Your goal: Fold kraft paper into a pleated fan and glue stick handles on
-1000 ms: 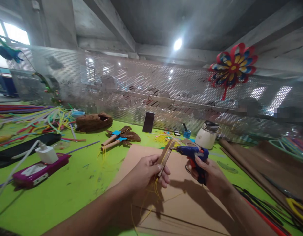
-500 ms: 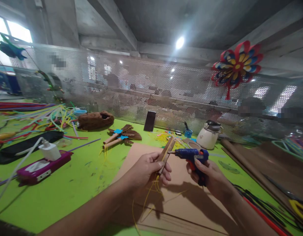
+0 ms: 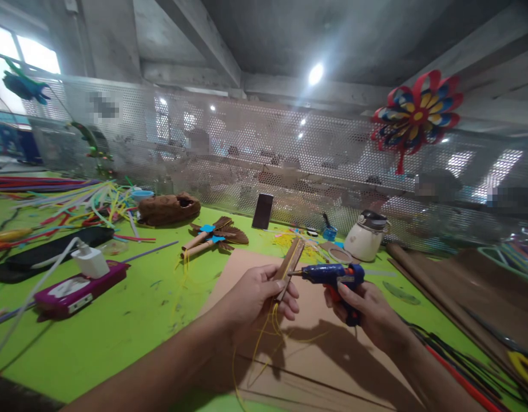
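Observation:
My left hand [image 3: 264, 292] is closed around the lower end of a narrow brown strip [image 3: 293, 254], tilted up and away from me. Thin yellow strands [image 3: 272, 329] run along the strip and dangle loosely below my fingers. In my right hand [image 3: 366, 306] is a blue hot glue gun [image 3: 332, 274], gripped by its handle with fingers at the red trigger. Its metal nozzle points left and meets the strip's right edge just above my left thumb; whether it touches cannot be made out. Under both hands lies a tan cardboard sheet [image 3: 328, 366].
Left on the green table [image 3: 130, 343] are a purple power strip [image 3: 81, 289] with a white plug, and colored pipe cleaners [image 3: 104, 200]. Brown winged pieces [image 3: 214, 234], a phone [image 3: 262, 212] and a white pot [image 3: 364, 240] stand farther back. Brown sheets [image 3: 469, 286] and yellow-handled scissors [image 3: 521, 366] lie right.
The glue gun's nozzle has moved slightly down and left along the strip, toward my left thumb. My left hand keeps its hold. The whole view has shifted slightly.

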`<act>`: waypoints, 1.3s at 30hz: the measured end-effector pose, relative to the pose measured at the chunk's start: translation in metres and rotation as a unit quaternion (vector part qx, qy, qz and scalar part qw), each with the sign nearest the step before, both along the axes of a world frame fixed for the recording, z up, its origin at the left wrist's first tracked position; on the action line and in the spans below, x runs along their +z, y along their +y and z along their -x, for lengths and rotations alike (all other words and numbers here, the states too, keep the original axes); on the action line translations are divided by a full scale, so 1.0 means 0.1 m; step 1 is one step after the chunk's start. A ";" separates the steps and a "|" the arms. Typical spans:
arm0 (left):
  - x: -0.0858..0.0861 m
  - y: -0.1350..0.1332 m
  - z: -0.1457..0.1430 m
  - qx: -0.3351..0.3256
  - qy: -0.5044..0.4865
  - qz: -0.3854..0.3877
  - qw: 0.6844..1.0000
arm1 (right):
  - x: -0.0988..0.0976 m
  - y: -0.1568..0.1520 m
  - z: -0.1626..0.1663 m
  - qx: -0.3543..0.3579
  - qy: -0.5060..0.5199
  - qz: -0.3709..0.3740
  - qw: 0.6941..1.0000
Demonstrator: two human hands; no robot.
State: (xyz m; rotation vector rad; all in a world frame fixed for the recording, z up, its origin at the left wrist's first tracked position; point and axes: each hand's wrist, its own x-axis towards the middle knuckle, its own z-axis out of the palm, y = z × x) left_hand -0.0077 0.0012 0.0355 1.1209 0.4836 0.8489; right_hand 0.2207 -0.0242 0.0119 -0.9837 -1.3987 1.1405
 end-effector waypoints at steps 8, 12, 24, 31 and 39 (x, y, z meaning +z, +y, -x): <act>-0.02 0.00 0.01 -0.006 0.033 -0.007 0.999 | 0.00 0.07 -0.12 -0.063 -0.003 -0.024 0.998; -0.02 -0.01 0.01 -0.001 0.026 -0.006 1.000 | -0.02 0.10 -0.16 -0.070 0.006 -0.033 0.997; 0.00 0.00 0.01 -0.017 0.000 0.015 1.000 | -0.03 0.08 -0.18 -0.074 -0.049 -0.051 0.995; 0.03 -0.02 0.01 -0.012 -0.005 0.021 1.000 | 0.02 0.06 -0.20 -0.058 -0.100 -0.075 0.990; 0.06 -0.02 0.02 0.007 -0.011 0.020 1.000 | 0.06 0.04 -0.23 -0.086 -0.084 -0.084 0.989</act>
